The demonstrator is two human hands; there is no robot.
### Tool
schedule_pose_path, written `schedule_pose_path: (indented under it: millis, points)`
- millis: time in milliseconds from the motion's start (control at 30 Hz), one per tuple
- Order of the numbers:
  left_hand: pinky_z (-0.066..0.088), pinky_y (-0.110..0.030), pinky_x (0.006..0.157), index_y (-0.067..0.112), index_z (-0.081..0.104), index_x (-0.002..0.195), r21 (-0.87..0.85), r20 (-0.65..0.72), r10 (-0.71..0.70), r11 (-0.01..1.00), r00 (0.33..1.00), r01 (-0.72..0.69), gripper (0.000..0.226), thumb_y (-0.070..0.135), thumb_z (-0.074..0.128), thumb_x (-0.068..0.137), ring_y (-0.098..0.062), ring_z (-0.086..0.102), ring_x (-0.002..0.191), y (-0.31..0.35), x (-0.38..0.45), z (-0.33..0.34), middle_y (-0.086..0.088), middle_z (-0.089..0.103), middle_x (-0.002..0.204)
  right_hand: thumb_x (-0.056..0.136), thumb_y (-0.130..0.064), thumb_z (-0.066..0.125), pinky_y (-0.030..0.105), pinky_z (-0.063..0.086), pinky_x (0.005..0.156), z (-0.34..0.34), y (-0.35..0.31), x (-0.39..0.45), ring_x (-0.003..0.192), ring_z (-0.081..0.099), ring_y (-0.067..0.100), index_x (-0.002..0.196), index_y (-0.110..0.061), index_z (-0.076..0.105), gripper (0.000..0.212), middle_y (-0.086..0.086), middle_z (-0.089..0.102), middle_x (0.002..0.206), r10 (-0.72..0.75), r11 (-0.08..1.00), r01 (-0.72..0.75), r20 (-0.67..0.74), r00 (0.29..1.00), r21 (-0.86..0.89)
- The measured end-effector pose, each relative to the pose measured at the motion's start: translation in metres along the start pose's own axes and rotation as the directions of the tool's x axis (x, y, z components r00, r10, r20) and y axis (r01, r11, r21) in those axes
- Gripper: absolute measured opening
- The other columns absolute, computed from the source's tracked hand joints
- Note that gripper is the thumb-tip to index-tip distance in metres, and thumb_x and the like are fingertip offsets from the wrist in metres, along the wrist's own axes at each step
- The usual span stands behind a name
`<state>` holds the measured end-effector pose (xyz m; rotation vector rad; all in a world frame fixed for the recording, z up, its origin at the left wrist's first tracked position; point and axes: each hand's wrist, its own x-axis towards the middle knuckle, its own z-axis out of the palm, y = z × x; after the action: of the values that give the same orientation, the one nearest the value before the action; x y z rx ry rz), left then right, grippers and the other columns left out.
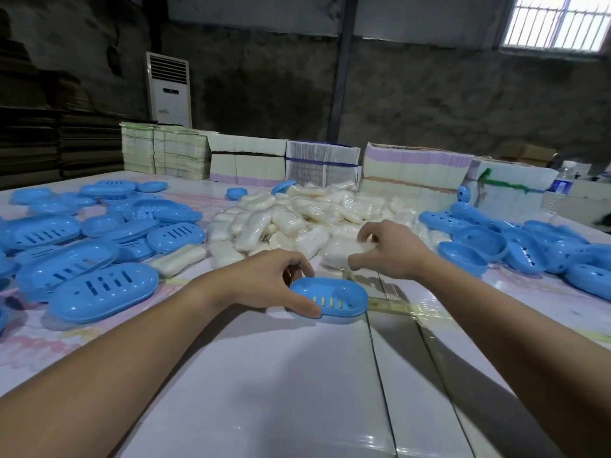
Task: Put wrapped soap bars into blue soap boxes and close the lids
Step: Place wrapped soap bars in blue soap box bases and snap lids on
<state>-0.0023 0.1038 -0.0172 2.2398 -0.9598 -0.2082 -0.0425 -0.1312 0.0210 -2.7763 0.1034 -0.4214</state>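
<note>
Left hand (271,279) hides near-left rim of blue oval plastic soap box (334,300). Right hand (390,249) covers part of clear-wrapped white soap bar (340,251). Far-right clear plastic bottle (563,183): label unreadable.

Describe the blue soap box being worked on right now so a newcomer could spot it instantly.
Start at the heap of clear-wrapped white soap bars in the middle of the glossy white table. Just in front of it, nearest the camera, lies one blue oval plastic soap box. Unlike the piled boxes on either side, it lies alone, gripped by the left hand.
</note>
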Motion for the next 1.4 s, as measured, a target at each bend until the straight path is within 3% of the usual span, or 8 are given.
schedule_pose_path:
  millis: [233, 433, 633, 800, 1000, 1133, 1267, 1400]
  points:
    - [0.052, -0.033, 0.075, 0.032, 0.067, 0.101, -0.015, -0.026, 0.007, 1.000, 1.000, -0.007, 0.048, 0.044, 0.093, 0.062, -0.006, 0.058, 0.075, 0.003, 0.004, 0.005, 0.008, 0.065, 0.088, 0.059, -0.044, 0.079, 0.023, 0.040, 0.062, -0.013, 0.006, -0.029, 0.076, 0.055, 0.007, 0.086, -0.035, 0.061, 0.034, -0.013, 0.058, 0.085, -0.147, 0.986, 0.130, 0.195, 0.970, 0.101]
    - [0.053, -0.046, 0.087, 0.033, 0.068, 0.098, 0.024, -0.042, 0.010, 1.000, 0.999, -0.009, 0.062, 0.064, 0.082, 0.046, -0.023, 0.063, 0.093, 0.008, 0.005, 0.007, 0.001, 0.067, 0.099, 0.070, -0.048, 0.077, 0.011, 0.043, 0.071, 0.028, 0.002, -0.036, 0.092, 0.053, -0.004, 0.098, -0.039, 0.062, 0.033, -0.021, 0.056, 0.096, -0.293, 0.936, 0.261, 0.111, 0.949, 0.238]
    - [0.054, -0.028, 0.077, 0.036, 0.067, 0.100, 0.042, -0.071, 0.000, 0.999, 0.998, 0.003, 0.054, 0.056, 0.088, 0.055, -0.009, 0.062, 0.086, 0.005, 0.005, 0.009, 0.007, 0.067, 0.098, 0.083, -0.042, 0.073, 0.008, 0.048, 0.071, -0.002, 0.034, -0.038, 0.087, 0.063, -0.002, 0.097, -0.036, 0.070, 0.016, -0.020, 0.070, 0.091, -0.234, 0.902, 0.124, 0.229, 0.945, 0.413]
    - [0.059, -0.033, 0.060, 0.035, 0.066, 0.099, 0.052, -0.097, -0.027, 0.998, 0.995, 0.033, 0.051, 0.052, 0.090, 0.057, -0.007, 0.063, 0.075, 0.009, 0.003, 0.012, 0.006, 0.066, 0.096, 0.076, -0.047, 0.076, 0.028, 0.052, 0.090, 0.002, 0.042, -0.043, 0.095, 0.064, 0.007, 0.090, -0.039, 0.072, 0.016, -0.013, 0.071, 0.097, -0.245, 0.922, 0.161, 0.206, 0.948, 0.353]
    - [0.054, -0.024, 0.053, 0.036, 0.064, 0.096, 0.183, -0.051, -0.047, 0.982, 0.998, 0.055, 0.060, 0.066, 0.079, 0.046, -0.004, 0.062, 0.063, 0.022, 0.010, 0.011, 0.007, 0.066, 0.088, 0.072, -0.057, 0.074, 0.031, 0.047, 0.096, 0.008, 0.042, -0.039, 0.104, 0.056, 0.005, 0.092, -0.046, 0.068, 0.024, -0.017, 0.061, 0.112, -0.230, 0.939, 0.175, 0.165, 0.959, 0.296]
    - [0.042, -0.024, 0.061, 0.037, 0.060, 0.101, 0.473, 0.080, -0.126, 0.878, 0.989, 0.074, 0.066, 0.078, 0.069, 0.050, -0.002, 0.057, 0.076, 0.039, 0.028, 0.002, 0.015, 0.061, 0.088, 0.071, -0.055, 0.074, 0.024, 0.047, 0.090, 0.006, 0.044, -0.039, 0.103, 0.057, 0.001, 0.092, -0.050, 0.068, 0.022, -0.019, 0.062, 0.111, -0.243, 0.929, 0.188, 0.142, 0.960, 0.320]
    - [0.045, -0.028, 0.071, 0.038, 0.057, 0.102, 0.488, 0.052, -0.074, 0.872, 0.996, 0.039, 0.070, 0.086, 0.056, 0.051, -0.002, 0.054, 0.083, 0.039, 0.036, 0.014, 0.016, 0.059, 0.090, 0.082, -0.041, 0.070, 0.021, 0.044, 0.080, -0.002, 0.064, -0.030, 0.101, 0.056, 0.001, 0.103, -0.042, 0.070, 0.021, -0.014, 0.063, 0.117, -0.067, 0.928, 0.113, -0.139, 0.988, 0.355]
    - [0.050, -0.036, 0.086, 0.039, 0.055, 0.111, 0.474, -0.051, -0.011, 0.880, 0.999, 0.034, 0.075, 0.090, 0.043, 0.057, -0.006, 0.054, 0.093, 0.030, 0.029, 0.033, 0.016, 0.057, 0.098, 0.088, -0.035, 0.059, 0.043, 0.038, 0.100, -0.003, 0.094, -0.021, 0.127, 0.041, 0.030, 0.130, -0.032, 0.060, 0.041, 0.006, 0.052, 0.138, 0.247, 0.966, -0.257, -0.269, 0.931, 0.000]
